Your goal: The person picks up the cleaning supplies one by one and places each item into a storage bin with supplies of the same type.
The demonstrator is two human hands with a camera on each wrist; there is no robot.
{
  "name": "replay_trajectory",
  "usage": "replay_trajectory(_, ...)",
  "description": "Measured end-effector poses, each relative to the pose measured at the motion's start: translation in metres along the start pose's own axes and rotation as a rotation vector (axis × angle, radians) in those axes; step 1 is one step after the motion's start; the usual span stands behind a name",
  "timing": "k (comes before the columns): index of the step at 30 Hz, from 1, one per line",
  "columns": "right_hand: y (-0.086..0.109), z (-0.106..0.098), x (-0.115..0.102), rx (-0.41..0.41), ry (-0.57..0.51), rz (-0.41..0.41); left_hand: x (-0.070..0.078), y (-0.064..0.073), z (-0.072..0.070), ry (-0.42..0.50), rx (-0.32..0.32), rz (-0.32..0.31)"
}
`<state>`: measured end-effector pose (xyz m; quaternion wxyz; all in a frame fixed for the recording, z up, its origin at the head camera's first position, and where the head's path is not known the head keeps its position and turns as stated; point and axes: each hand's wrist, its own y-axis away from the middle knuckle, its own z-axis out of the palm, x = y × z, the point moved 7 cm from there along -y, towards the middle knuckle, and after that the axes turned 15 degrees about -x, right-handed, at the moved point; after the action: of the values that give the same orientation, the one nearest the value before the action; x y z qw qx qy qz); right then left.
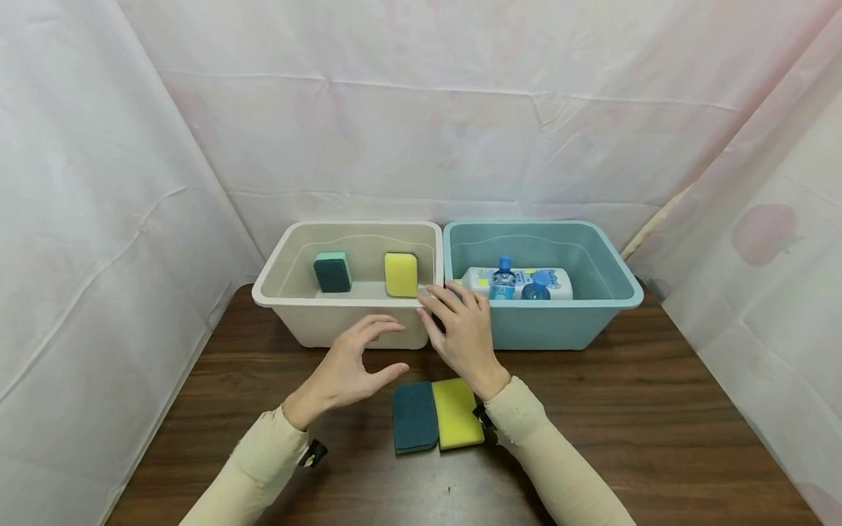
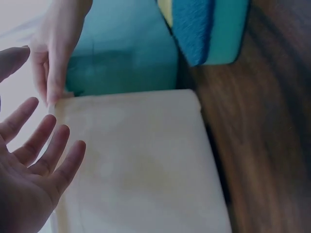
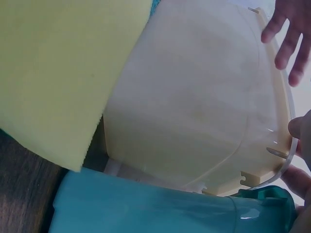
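Note:
My right hand point(image 1: 463, 329) is at the front corner where the cream bin point(image 1: 349, 321) meets the blue-green bin point(image 1: 546, 325). Its thumb lies against the cream rim and its fingers bend over the edge, pinching it. My left hand point(image 1: 349, 365) hovers before the cream bin, fingers point(image 2: 65, 165) spread and holding nothing. Inside the cream bin stand a dark green sponge point(image 1: 332, 274) and a yellow sponge point(image 1: 401, 275). On the table below my hands, another dark green sponge point(image 1: 415, 416) lies beside a second yellow sponge point(image 1: 457, 413), which my right wrist partly overlaps.
The blue-green bin holds a white bottle point(image 1: 559, 283) lying on its side and two blue-capped bottles point(image 1: 503, 281). Both bins stand side by side on the dark wooden table point(image 1: 625, 438), against a pale curtain point(image 1: 421, 146) that also hangs at both sides.

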<state>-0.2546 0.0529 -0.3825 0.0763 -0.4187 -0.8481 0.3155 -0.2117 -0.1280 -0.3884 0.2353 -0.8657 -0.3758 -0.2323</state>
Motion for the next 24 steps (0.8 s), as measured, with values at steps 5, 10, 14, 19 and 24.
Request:
replay_trajectory(5, -0.001, -0.001, 0.001, -0.003, 0.001, 0.0, 0.001, 0.003, 0.016, -0.021, -0.037, 0.006)
replay_trajectory(10, 0.0, 0.0, 0.001, 0.012, -0.01, -0.01, 0.003, 0.007, 0.032, -0.026, -0.068, 0.015)
replay_trajectory(14, 0.0, 0.0, 0.001, 0.014, -0.019, -0.009, 0.001, 0.013, 0.044, -0.045, -0.097, -0.007)
replay_trajectory(19, 0.001, 0.0, 0.001, 0.004, -0.024, -0.001, -0.002, 0.02, 0.058, -0.059, -0.119, -0.015)
replay_trajectory(24, 0.0, 0.0, 0.001, -0.002, -0.026, 0.003, -0.006, 0.026, 0.067, -0.055, -0.136, -0.041)
